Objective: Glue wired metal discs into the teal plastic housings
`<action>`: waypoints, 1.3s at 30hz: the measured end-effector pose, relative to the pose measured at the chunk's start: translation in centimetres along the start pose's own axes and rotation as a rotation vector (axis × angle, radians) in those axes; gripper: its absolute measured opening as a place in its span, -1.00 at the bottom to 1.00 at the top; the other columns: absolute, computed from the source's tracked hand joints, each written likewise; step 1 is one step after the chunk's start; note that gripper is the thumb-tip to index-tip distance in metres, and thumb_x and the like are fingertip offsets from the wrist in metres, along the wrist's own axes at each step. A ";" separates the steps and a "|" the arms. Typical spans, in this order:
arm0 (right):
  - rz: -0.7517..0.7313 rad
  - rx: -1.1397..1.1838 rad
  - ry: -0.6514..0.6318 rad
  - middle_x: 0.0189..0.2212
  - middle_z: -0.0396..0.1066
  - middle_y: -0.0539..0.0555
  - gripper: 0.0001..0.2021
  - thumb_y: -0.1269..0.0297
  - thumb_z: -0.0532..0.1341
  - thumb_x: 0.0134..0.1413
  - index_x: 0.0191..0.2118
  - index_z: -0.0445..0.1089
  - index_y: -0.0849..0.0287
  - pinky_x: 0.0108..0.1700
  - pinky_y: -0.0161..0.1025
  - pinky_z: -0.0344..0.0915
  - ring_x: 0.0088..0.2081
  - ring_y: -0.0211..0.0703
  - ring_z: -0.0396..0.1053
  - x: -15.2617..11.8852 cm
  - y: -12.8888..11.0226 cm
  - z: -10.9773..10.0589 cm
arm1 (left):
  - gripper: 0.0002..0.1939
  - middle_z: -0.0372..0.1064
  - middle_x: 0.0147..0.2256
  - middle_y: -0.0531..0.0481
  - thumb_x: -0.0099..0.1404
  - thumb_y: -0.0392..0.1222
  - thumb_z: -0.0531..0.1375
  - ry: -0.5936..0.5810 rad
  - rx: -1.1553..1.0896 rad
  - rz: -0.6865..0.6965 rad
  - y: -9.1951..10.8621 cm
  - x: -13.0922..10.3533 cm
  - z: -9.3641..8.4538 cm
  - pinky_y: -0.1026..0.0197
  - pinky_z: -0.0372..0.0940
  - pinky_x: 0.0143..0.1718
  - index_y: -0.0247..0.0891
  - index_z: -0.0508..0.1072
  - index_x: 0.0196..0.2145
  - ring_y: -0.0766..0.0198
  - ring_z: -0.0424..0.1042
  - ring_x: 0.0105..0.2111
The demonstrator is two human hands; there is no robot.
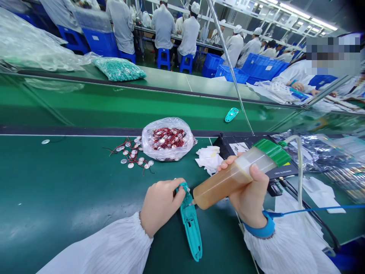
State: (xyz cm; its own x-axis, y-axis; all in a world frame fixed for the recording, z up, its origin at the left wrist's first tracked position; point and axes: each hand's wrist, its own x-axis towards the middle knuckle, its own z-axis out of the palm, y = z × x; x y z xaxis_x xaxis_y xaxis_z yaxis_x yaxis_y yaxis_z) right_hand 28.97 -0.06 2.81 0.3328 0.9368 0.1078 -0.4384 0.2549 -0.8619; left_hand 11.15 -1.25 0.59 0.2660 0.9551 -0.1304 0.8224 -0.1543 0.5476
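Observation:
A long teal plastic shell lies on the green table, its hollow side up. My left hand pinches its upper end between thumb and fingers. In my right hand is a large dispenser syringe of amber liquid with a green cap, tilted down to the left. The syringe's tip is at the shell's inner surface near my left fingertips; whether it touches is too small to tell. Beyond my hands sits a clear bag of small round discs with red wires. Several loose discs lie left of it.
Crumpled white tissue and a black box stand behind the syringe. A clear hose runs from the cap; a blue cord leads right from my wristband. Another teal part lies on the green strip beyond. A person's hands are at the upper right.

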 end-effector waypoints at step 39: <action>-0.294 -0.071 -0.360 -0.43 0.37 0.00 -0.70 0.13 0.23 -0.02 -0.14 0.31 0.08 -0.42 -0.14 0.31 -0.45 -0.14 0.34 -2.1 -1.0 0.5 | -0.76 0.44 -0.51 0.11 0.29 -0.24 0.01 0.006 0.047 0.019 -0.1 0.0 0.2 0.28 0.01 -0.49 -0.09 0.47 -0.36 0.25 0.38 -0.48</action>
State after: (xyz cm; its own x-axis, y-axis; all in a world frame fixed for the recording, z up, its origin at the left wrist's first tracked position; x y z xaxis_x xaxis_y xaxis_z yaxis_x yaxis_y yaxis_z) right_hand 28.28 -2.19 3.71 0.1176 0.8539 0.5069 -0.3063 0.5167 -0.7995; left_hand 11.18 -1.27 0.36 0.2793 0.9533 -0.1150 0.8398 -0.1844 0.5106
